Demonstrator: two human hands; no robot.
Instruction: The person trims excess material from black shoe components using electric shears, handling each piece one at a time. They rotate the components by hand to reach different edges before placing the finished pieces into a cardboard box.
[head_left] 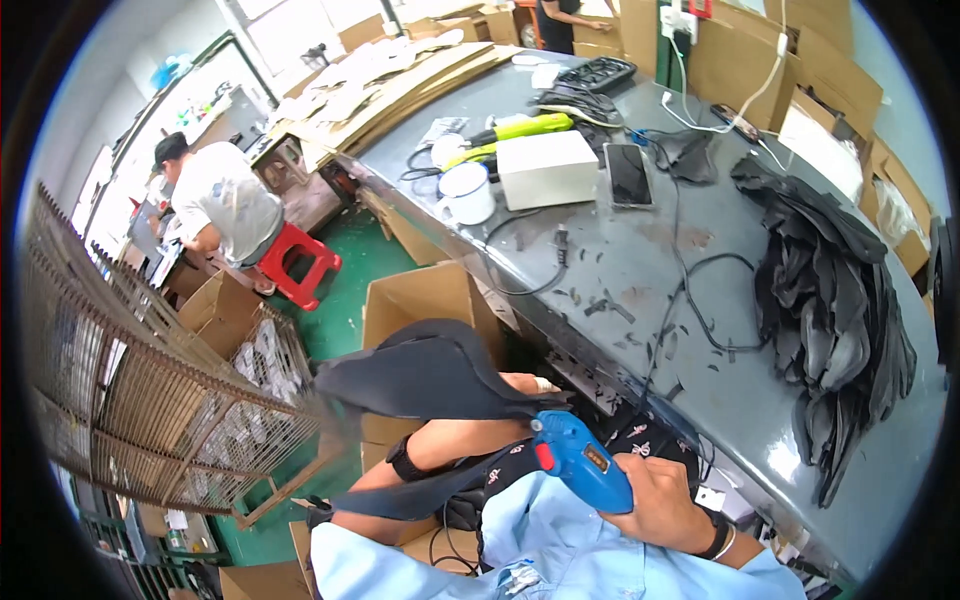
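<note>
The right hand (668, 505) has its grip closed around a blue glue gun (580, 462), whose nozzle points up-left at the underside of a dark, curved foam piece (420, 375) held low in front of the body, just off the near edge of the grey desk (640, 250). The left hand (528, 384) is mostly hidden under that piece, so only a few fingers show at its right tip, and it seems to be closed on it. A pile of similar dark pieces (830, 300) lies on the desk, well apart to the right, with a phone (628, 173), a white box (546, 168) and a white mug (468, 193) farther back.
</note>
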